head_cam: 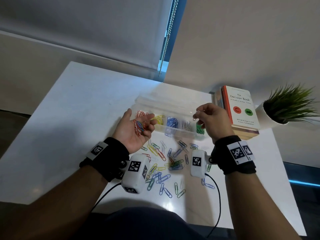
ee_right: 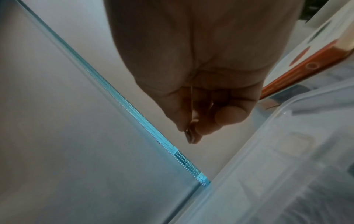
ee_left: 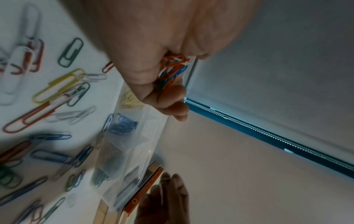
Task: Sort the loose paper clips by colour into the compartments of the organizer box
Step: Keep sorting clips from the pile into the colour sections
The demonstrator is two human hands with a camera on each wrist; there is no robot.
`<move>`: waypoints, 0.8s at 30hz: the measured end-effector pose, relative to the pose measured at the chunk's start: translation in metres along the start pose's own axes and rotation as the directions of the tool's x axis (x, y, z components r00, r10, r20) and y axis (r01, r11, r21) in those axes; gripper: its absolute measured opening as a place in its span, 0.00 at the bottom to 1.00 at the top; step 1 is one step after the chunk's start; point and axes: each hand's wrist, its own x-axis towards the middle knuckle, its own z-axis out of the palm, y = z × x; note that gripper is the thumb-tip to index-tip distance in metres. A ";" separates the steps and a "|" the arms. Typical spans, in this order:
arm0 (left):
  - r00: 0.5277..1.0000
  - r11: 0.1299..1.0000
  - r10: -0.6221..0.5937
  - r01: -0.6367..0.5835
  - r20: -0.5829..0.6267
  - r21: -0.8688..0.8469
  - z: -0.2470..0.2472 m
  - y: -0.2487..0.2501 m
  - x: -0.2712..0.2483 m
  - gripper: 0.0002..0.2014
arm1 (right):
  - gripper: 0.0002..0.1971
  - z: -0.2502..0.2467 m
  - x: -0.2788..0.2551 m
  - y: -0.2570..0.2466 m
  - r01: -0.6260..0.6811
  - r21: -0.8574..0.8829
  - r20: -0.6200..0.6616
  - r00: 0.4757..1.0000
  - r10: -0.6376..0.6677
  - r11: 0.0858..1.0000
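A clear organizer box (head_cam: pixel 183 134) lies across the white table (head_cam: pixel 78 104), its row of compartments holding red, yellow, blue, white and green clips. Many loose paper clips (head_cam: pixel 170 161) in mixed colours are scattered in front of it. My left hand (head_cam: pixel 128 131) is palm up over the box's left end, with its fingers curled round a mixed bunch of clips (head_cam: pixel 140 127) (ee_left: pixel 170 71). My right hand (head_cam: pixel 206 116) hovers above the box's right part and pinches a red paper clip (head_cam: pixel 195 118) (ee_right: pixel 191 100) between thumb and fingertips.
A stack of books (head_cam: pixel 240 110) stands right of the box, with a potted plant (head_cam: pixel 285 108) beyond it. The box's clear lid (head_cam: pixel 155 101) is folded back toward the wall. Camera cables (head_cam: pixel 218 196) trail off the table's near edge.
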 end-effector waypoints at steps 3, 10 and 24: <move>0.999 0.998 0.018 -0.016 0.030 -0.059 0.000 0.002 -0.002 0.35 | 0.09 -0.005 0.007 0.012 -0.018 -0.077 -0.087 0.996 0.012 0.997; 0.992 0.996 -0.027 0.038 0.121 -0.085 0.006 -0.001 -0.005 0.36 | 0.04 0.021 0.016 0.020 -0.025 -0.343 -0.008 1.000 0.024 0.939; 0.991 1.000 -0.025 0.027 0.130 -0.014 0.016 -0.004 -0.009 0.21 | 0.06 0.075 -0.056 -0.033 0.377 -0.371 0.369 0.898 -0.238 0.848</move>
